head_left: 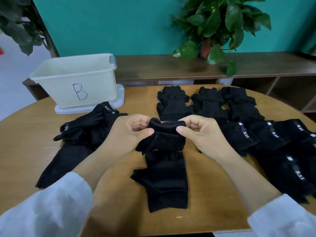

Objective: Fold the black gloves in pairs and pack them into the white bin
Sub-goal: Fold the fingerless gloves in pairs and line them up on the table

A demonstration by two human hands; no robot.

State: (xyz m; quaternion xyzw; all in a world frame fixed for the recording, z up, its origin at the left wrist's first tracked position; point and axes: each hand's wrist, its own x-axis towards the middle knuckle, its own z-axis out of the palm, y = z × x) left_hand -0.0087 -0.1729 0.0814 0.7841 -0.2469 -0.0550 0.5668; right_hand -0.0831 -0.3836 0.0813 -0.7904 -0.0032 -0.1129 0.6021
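Gloves in black lie all over the wooden surface, and one folded pair is in my hands at the centre of my view, lifted a little above the surface. My left hand pinches its left upper edge between the thumb and the curled fingers. My right hand pinches the right upper edge in the same way, thumb below and fingers bent over the top. The upper part of this pair is rolled over, and its lower part hangs down toward me.

Just under it, at 6 o'clock, another dark pair lies flat on the surface, with the cuff end nearest to me. At 9 o'clock there is a loose heap of gloves with small white labels, and one long dark piece runs from it toward my left sleeve. At 12 to 1 o'clock three knitted pairs lie side by side, fingers pointing away from me. At 3 o'clock several gloves with a "5.11" label lie in rows, some overlapping, and reach toward my right sleeve.

The white bin stands at 10 o'clock, at the far left edge of the surface, on a white lid or tray. It has a blue letter B on the side facing me. I cannot see its bottom from here.

Behind the surface is a low brown shelf with a green plant against a teal wall.
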